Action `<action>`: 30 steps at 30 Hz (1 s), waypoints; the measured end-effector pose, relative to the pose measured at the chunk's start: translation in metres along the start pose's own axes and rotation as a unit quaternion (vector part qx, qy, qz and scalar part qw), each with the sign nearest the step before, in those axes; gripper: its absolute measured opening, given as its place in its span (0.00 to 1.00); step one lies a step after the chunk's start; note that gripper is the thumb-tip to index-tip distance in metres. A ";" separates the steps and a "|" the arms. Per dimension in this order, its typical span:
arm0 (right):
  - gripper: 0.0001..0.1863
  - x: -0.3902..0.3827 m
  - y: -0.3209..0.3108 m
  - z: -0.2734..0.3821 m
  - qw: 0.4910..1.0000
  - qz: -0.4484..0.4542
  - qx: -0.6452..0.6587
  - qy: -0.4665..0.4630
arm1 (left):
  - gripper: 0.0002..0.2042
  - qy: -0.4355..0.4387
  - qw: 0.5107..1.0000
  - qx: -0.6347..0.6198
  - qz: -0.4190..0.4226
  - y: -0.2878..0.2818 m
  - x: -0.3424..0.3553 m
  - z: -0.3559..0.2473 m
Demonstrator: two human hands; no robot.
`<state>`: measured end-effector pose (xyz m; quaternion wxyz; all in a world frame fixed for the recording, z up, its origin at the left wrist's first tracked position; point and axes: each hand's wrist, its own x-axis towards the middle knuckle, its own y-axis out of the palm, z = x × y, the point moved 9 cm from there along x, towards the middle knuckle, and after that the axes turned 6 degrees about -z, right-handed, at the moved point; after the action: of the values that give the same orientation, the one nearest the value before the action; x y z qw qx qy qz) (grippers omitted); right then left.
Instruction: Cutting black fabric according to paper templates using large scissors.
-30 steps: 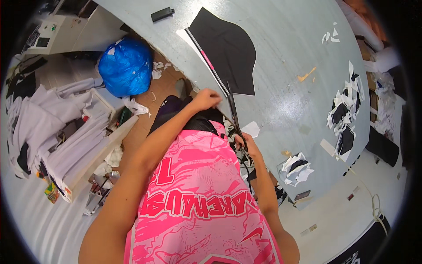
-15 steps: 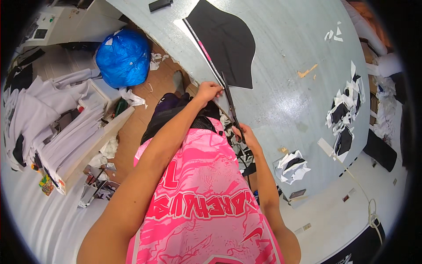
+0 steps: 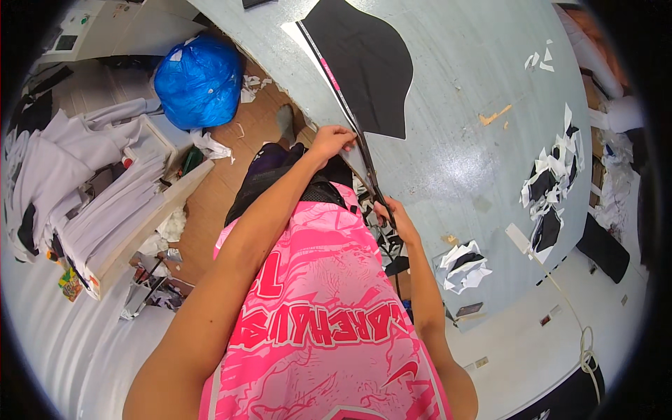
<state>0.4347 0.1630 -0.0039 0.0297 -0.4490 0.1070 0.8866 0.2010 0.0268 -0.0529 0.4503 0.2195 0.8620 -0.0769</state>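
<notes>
A black fabric panel point(image 3: 372, 74) with a white backing lies on the grey table point(image 3: 448, 63). Along its left edge runs a narrow striped strip with a pink section point(image 3: 329, 77). My left hand point(image 3: 332, 143) is closed at the lower end of this strip, its fingertips pinching the edge near the table's rim. Long black scissors point(image 3: 369, 166) are in my right hand point(image 3: 393, 218), fingers wrapped round the handles, with the blades reaching up to the panel's lower left corner beside the left fingertips. Whether the blades are apart is too small to tell.
Paper and fabric scraps point(image 3: 546, 185) lie along the table's right, another pile point(image 3: 462, 266) nearer me. A dark rectangular object point(image 3: 259, 3) sits at the far edge. At left are a blue bag point(image 3: 198, 82) and white fabric point(image 3: 91, 161) in a crate; a cord point(image 3: 560, 285) trails at right.
My left hand has moved up and right onto the strip's end, its fingers closing there. The scissor blades now reach slightly farther up at the panel's corner. The view has shifted slightly.
</notes>
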 end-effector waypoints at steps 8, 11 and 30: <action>0.15 -0.003 -0.016 -0.010 0.998 -0.001 -0.061 0.016 | 0.08 0.016 0.999 -0.047 -0.014 0.004 0.014 0.007; 0.15 -0.001 -0.013 -0.006 0.998 -0.006 -0.050 0.029 | 0.08 0.020 0.997 -0.070 -0.020 0.005 0.012 0.007; 0.20 0.004 -0.012 0.011 0.991 -0.077 -0.099 0.039 | 0.08 -0.006 1.000 -0.030 0.000 0.003 0.008 0.011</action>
<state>0.4256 0.1769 -0.0031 0.0495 -0.4905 -0.0153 0.8699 0.2059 0.0284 -0.0656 0.4621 0.2052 0.8612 -0.0521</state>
